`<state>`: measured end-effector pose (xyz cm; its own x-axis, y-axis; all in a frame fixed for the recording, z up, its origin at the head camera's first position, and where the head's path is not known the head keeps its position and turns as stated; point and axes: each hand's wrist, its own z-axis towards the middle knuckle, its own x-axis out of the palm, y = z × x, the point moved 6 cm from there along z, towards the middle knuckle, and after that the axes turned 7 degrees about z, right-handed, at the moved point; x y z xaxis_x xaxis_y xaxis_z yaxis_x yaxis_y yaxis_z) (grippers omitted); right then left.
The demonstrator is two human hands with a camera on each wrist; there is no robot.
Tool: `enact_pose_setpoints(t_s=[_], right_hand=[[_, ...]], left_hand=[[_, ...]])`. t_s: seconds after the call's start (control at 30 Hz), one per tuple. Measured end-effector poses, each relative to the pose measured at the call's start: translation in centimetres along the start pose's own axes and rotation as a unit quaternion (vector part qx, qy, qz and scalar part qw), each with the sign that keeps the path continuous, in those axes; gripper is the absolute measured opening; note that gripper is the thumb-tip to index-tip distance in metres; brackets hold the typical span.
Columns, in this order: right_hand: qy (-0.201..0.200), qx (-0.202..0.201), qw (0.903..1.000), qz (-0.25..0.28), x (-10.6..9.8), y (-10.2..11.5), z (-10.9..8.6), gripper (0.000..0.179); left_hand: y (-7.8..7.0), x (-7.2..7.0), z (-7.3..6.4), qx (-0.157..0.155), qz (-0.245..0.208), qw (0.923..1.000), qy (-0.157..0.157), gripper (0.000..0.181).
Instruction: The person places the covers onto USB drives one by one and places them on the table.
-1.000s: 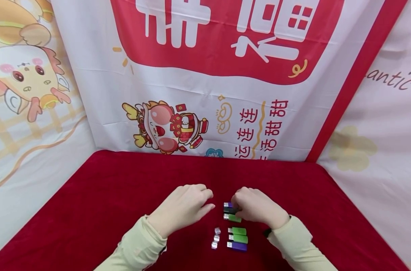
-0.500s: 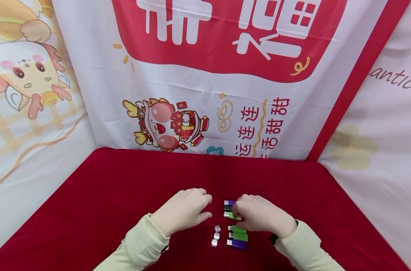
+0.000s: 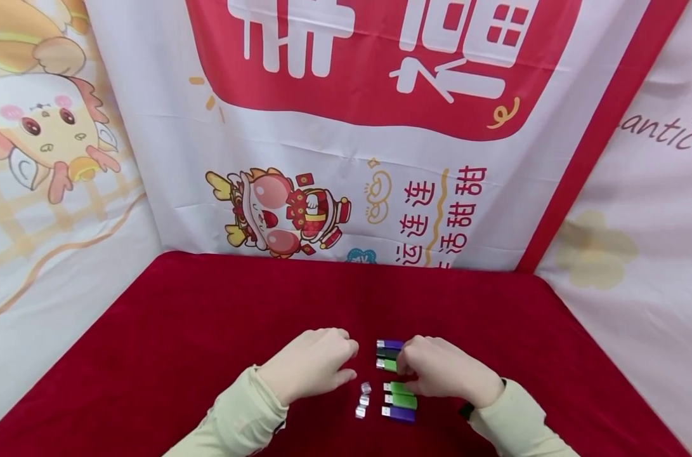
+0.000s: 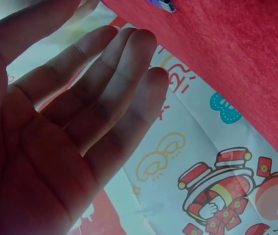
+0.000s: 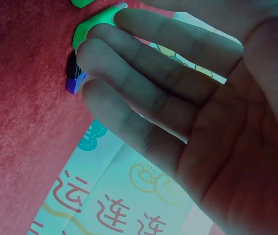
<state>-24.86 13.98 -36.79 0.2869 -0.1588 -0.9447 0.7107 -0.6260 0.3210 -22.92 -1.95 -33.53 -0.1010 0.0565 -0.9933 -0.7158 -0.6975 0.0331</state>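
Three USB flash drives lie in an upper group: purple (image 3: 394,344), black (image 3: 387,353) and green (image 3: 389,365), their shiny ends to the left. Below is a second group, with a green drive (image 3: 398,388), another green drive (image 3: 404,401) and a purple drive (image 3: 401,414), plugs bare. My right hand (image 3: 445,367) is beside both groups, fingers slightly bent; in the right wrist view its fingertips overlap the upper green drive (image 5: 86,29), and nothing shows in its palm. To the left of the drives my left hand (image 3: 311,363) hovers with fingers extended, holding nothing, above small clear caps (image 3: 365,401).
A red cloth (image 3: 220,304) covers the table. Behind it hangs a white and red printed banner (image 3: 357,139), with patterned cloths at the left (image 3: 49,247) and right (image 3: 637,209) sides.
My right hand has drawn back toward me and a little right, uncovering more of the upper purple and black drives. My left hand has also come slightly nearer. The drives and caps stay put.
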Motion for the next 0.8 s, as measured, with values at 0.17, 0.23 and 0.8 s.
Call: enact_pose_setpoints(t_s=[0.17,0.23,0.8], right_hand=[[-0.006,-0.013,0.9998,-0.011,0.1,0.0,0.1,0.009],[-0.008,-0.017,0.9997,-0.013,0.2,0.0,0.1,0.009],[-0.013,-0.026,0.9994,-0.017,1.0,-0.1,0.3,0.014]], left_hand=[[0.0,0.0,-0.1,-0.003,0.005,1.0,-0.006,0.015],[0.0,0.1,-0.1,-0.003,0.005,0.9999,-0.009,0.015],[-0.1,-0.2,-0.2,-0.006,0.005,0.9999,-0.013,0.016]])
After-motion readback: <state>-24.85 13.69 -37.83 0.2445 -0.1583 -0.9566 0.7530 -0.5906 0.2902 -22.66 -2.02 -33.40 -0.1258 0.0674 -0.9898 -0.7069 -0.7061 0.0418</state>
